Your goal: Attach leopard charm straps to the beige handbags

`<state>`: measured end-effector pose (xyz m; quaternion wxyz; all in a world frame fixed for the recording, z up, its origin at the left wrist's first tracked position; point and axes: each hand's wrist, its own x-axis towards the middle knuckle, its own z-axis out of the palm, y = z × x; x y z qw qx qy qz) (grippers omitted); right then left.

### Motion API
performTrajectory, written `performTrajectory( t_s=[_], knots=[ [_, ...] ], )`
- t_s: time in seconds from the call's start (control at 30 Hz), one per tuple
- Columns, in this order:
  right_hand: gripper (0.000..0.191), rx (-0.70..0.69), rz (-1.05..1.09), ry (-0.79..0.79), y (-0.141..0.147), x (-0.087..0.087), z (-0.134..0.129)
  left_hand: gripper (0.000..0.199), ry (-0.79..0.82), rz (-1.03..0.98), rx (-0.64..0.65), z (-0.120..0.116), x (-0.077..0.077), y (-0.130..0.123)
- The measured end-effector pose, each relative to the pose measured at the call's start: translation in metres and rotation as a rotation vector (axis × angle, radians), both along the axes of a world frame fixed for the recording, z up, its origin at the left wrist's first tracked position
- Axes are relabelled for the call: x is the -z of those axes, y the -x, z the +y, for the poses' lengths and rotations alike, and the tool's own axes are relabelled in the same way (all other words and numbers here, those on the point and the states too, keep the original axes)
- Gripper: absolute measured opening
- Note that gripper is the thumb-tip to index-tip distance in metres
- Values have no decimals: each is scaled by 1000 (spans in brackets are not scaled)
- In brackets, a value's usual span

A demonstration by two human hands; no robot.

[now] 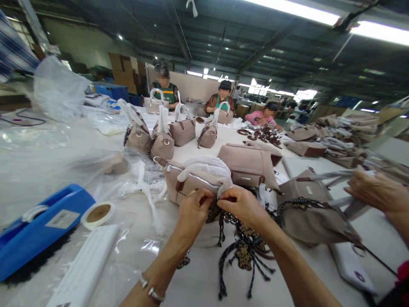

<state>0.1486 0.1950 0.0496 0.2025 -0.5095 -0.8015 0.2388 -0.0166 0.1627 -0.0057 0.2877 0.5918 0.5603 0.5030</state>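
A taupe handbag (194, 178) lies on the table right in front of me, its silver zipper facing up and its handles wrapped in white padding. At the bag's near right end, my left hand (195, 209) is closed in a pinch. My right hand (243, 205) pinches close beside it, fingertips nearly meeting the left ones. What lies between the fingers is too small and hidden to make out. Just below the hands, leopard-print charms (244, 255) with black braided cords and metal rings lie on the table.
A blue tape dispenser (44, 226), a tape roll (97, 214) and clear plastic lie left. More handbags (182, 132) stand behind. Another person's hand (377, 189) grips the handles of a handbag (315, 219) at right. A white phone-like object (353, 268) lies below it. Several co-workers sit opposite.
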Motion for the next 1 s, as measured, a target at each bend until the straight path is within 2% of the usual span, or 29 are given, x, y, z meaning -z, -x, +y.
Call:
performTrajectory(
  t_s=[0.07, 0.17, 0.33, 0.43, 0.53, 0.67, 0.77, 0.83, 1.0],
  knots=[
    [17, -16, 36, 106, -3, -1, 2, 12, -13, 111, 18, -3, 1, -4],
    [16, -43, 59, 145, -6, -1, 4, 19, -9, 80, 71, -4, 2, -12],
    [17, -61, 120, -32, -5, 5, 1, 21, -38, -171, 115, -3, 2, -23],
    [18, -34, 203, -64, -5, 13, -2, 19, -37, -334, 122, -1, 5, -28],
    [21, 15, 269, -39, -3, 19, -5, 19, -25, -476, 58, 2, 15, -33],
    [18, 119, 322, 92, 0, 19, -6, 23, -8, -596, -7, 6, 27, -38],
    [14, 143, 345, 82, 2, 19, -7, 14, -34, -497, 14, 5, 25, -35],
    [14, 149, 349, -31, 4, 20, -8, 10, -59, -352, 41, 5, 21, -29],
    [12, 120, 376, -287, 8, 28, -10, 17, -175, -39, 95, 13, 14, -14]
  ],
)
